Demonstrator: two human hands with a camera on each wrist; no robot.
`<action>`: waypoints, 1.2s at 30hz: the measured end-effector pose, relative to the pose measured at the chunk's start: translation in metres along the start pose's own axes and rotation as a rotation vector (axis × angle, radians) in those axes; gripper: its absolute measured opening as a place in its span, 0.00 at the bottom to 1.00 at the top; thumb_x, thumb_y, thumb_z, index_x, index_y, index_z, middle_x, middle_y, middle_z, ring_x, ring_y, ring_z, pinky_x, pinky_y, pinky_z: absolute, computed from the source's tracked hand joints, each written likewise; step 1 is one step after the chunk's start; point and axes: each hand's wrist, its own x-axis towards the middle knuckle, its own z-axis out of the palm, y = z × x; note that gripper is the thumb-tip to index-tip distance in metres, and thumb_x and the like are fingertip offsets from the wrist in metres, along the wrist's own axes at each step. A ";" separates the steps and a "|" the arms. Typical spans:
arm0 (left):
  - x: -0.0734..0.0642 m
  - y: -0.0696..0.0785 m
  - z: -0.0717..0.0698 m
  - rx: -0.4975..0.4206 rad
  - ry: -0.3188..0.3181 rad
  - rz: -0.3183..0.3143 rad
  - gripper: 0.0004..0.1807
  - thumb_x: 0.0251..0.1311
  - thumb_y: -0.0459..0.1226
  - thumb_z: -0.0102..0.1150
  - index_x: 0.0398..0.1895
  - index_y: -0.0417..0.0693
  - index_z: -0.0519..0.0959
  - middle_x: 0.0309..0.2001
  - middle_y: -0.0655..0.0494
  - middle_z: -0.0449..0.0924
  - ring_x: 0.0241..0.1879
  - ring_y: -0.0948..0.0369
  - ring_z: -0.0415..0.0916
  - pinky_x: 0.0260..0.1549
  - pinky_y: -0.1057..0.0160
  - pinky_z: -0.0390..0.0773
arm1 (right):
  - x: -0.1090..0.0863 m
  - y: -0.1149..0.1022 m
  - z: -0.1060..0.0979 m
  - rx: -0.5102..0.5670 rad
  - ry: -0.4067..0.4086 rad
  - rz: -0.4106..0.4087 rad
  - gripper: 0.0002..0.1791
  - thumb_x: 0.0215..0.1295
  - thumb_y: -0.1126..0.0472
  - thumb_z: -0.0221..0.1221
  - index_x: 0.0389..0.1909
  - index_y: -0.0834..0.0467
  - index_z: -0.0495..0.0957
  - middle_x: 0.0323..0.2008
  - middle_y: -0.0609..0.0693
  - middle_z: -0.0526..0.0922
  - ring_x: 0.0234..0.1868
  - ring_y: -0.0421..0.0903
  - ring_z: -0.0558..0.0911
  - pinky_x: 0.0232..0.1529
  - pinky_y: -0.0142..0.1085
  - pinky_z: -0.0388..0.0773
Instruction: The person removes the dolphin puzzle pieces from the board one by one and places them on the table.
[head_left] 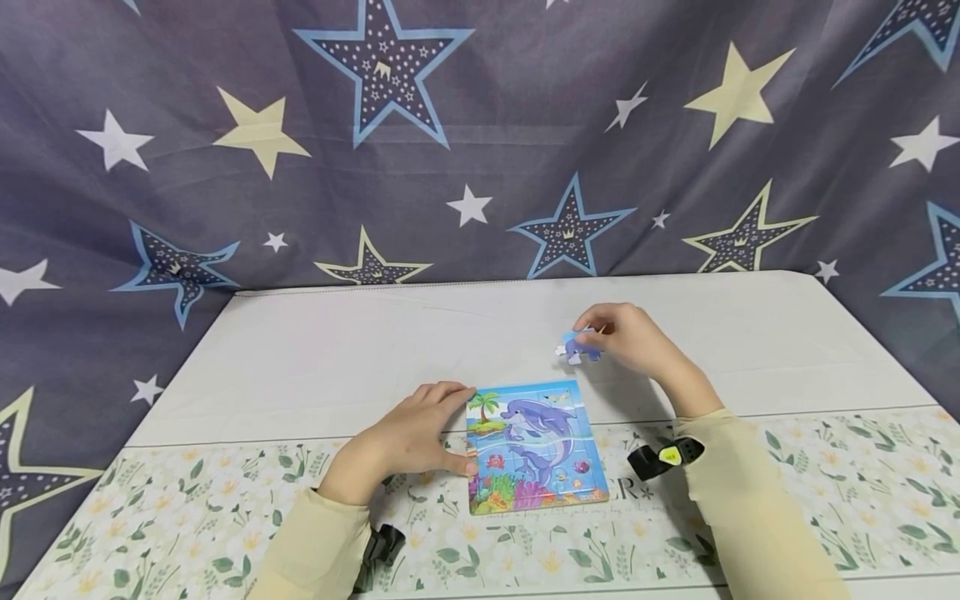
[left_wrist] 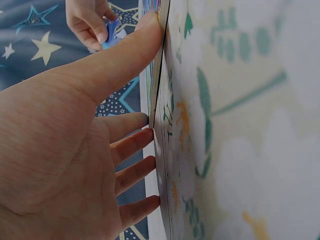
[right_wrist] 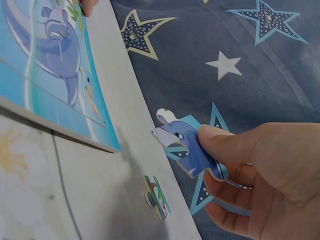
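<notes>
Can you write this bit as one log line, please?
left hand: touches puzzle at left edge | right hand: pinches piece | piece: off puzzle

The dolphin jigsaw (head_left: 531, 450) is showing a smooth printed face with a faint sheen, its pale edge looking like wood or pressed board, hard to tell which, and the dolphin-head piece (right_wrist: 195, 152) is matching that smooth print! Now the star-patterned curtain (head_left: 495, 137) is hanging in matt, creased cloth, while the floral table cover (head_left: 187, 500) is looking smooth and matt, and the cream right sleeve (head_left: 753, 508) is showing dull, matt fabric.
</notes>
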 end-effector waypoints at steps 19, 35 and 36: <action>0.000 0.000 0.000 0.014 0.001 -0.002 0.56 0.49 0.57 0.74 0.77 0.45 0.58 0.75 0.48 0.55 0.74 0.47 0.50 0.70 0.41 0.54 | -0.004 0.027 -0.015 -0.042 0.155 0.117 0.09 0.70 0.62 0.61 0.43 0.64 0.84 0.34 0.59 0.84 0.35 0.53 0.79 0.34 0.40 0.73; 0.000 0.001 0.000 0.016 0.000 -0.005 0.55 0.50 0.56 0.74 0.77 0.45 0.58 0.75 0.49 0.55 0.74 0.48 0.50 0.70 0.42 0.55 | -0.012 0.045 -0.022 -0.048 0.253 0.196 0.12 0.71 0.59 0.60 0.45 0.64 0.85 0.35 0.61 0.83 0.30 0.51 0.74 0.32 0.41 0.69; 0.000 0.002 0.000 0.017 0.000 -0.005 0.55 0.50 0.56 0.74 0.77 0.45 0.58 0.75 0.49 0.55 0.74 0.48 0.50 0.70 0.42 0.55 | -0.013 0.047 -0.023 -0.052 0.261 0.199 0.12 0.71 0.59 0.60 0.45 0.64 0.85 0.33 0.60 0.83 0.29 0.51 0.74 0.32 0.41 0.69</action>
